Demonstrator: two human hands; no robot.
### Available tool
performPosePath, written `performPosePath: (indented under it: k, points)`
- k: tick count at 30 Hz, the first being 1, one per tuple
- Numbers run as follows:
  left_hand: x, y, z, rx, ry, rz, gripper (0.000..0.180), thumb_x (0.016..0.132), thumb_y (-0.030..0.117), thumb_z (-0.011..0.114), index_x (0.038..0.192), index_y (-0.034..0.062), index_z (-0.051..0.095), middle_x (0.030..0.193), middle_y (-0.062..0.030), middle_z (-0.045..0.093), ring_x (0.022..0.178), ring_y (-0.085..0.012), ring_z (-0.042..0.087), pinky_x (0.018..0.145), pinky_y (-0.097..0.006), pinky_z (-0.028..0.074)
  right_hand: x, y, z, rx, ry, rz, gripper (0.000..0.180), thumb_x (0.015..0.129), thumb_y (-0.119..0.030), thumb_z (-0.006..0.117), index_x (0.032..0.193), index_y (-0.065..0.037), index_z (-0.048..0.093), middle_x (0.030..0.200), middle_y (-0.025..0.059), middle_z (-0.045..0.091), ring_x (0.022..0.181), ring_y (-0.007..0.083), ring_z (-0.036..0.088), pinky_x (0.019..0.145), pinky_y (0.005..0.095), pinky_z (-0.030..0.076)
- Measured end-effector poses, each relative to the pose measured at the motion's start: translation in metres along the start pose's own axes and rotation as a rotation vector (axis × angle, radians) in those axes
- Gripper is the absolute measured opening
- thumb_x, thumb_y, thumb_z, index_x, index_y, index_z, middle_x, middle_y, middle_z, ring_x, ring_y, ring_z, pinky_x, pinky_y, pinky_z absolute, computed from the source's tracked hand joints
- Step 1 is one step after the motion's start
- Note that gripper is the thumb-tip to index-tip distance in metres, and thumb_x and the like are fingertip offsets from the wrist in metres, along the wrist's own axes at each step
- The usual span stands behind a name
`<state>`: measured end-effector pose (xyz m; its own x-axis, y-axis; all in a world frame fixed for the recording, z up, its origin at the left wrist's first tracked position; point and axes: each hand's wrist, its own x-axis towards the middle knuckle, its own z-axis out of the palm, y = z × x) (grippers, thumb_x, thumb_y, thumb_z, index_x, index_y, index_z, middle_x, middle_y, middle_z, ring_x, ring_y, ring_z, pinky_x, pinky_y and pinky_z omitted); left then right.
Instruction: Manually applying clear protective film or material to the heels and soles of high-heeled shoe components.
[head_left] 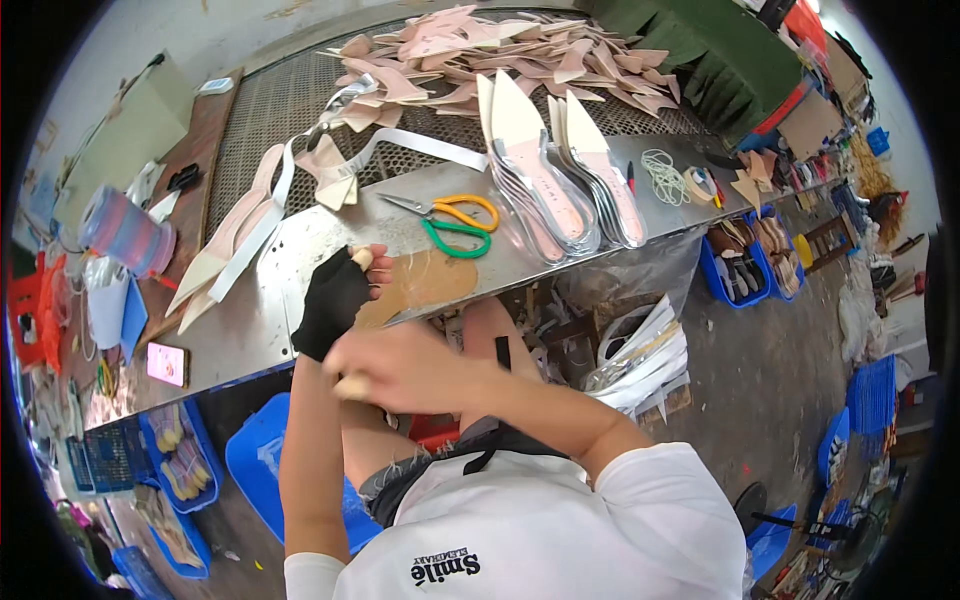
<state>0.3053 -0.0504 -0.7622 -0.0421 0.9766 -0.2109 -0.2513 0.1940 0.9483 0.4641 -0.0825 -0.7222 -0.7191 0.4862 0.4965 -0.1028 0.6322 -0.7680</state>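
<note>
- Your right hand curls around something small; what it is, you cannot tell.
- Your gloved left hand pinches the tan insole, which points right along the metal table edge.

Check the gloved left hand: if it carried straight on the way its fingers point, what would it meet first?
Probably the scissors, green and orange handled. The left hand holds a tan insole pointing up-right across the metal table; depth is uncertain.

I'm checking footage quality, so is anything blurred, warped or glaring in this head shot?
Head view: right hand is motion-blurred; the steel table edge bows from fisheye distortion; corners are black; bright glare top right; scissors and gloved left hand stay sharp.
</note>
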Motion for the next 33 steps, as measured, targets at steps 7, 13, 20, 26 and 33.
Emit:
performPosePath:
  k: [7, 13, 20, 26, 33]
  points:
    - [0.084, -0.020, 0.114, 0.066, -0.188, -0.023, 0.045, 0.090, 0.028, 0.060, 0.129, 0.0093, 0.044, 0.100, -0.0046, 0.058, 0.082, -0.0131, 0.060, 0.069, -0.026, 0.048, -0.122, 0.099, -0.277, -0.614, 0.999, 0.525, 0.026, 0.081, -0.012, 0.064, 0.105, -0.003, 0.059, 0.088, 0.0117, 0.063, 0.080, 0.0225, 0.062, 0.073, 0.0340, 0.049]
    - [0.169, -0.052, 0.202, 0.037, -0.015, -0.228, 0.045, 0.088, 0.029, 0.063, 0.121, 0.0089, 0.042, 0.085, -0.0014, 0.050, 0.071, -0.0132, 0.055, 0.064, -0.029, 0.047, -0.118, 0.162, -0.331, -1.166, 0.428, 0.709, 0.064, 0.066, -0.032, 0.076, 0.118, -0.005, 0.050, 0.094, 0.0173, 0.061, 0.086, 0.0347, 0.062, 0.075, 0.0433, 0.050]
    - [0.188, -0.052, 0.268, -0.001, -0.002, -0.203, 0.052, 0.084, 0.031, 0.066, 0.124, 0.0107, 0.039, 0.087, -0.0018, 0.052, 0.064, -0.0104, 0.052, 0.055, -0.027, 0.047, -0.125, 0.186, -0.373, -0.891, 0.343, 1.022, 0.070, 0.062, -0.029, 0.075, 0.122, -0.009, 0.043, 0.097, 0.0245, 0.059, 0.092, 0.0395, 0.060, 0.077, 0.0460, 0.049]
    - [0.192, -0.067, 0.311, -0.067, -0.044, -0.150, 0.057, 0.077, 0.036, 0.072, 0.120, 0.0091, 0.046, 0.101, -0.0069, 0.055, 0.084, -0.0201, 0.057, 0.067, -0.037, 0.051, -0.143, 0.199, -0.386, -0.793, 0.307, 0.899, 0.065, 0.068, -0.020, 0.069, 0.127, -0.010, 0.044, 0.103, 0.0227, 0.063, 0.094, 0.0401, 0.060, 0.081, 0.0469, 0.046]
    - [0.196, -0.078, 0.320, -0.103, 0.003, 0.029, 0.063, 0.072, 0.030, 0.076, 0.121, 0.0014, 0.048, 0.108, -0.0128, 0.059, 0.094, -0.0237, 0.058, 0.085, -0.039, 0.047, -0.145, 0.197, -0.386, -0.778, 0.352, 0.845, 0.064, 0.073, -0.030, 0.068, 0.129, -0.009, 0.046, 0.117, 0.0177, 0.059, 0.108, 0.0371, 0.056, 0.086, 0.0439, 0.044]
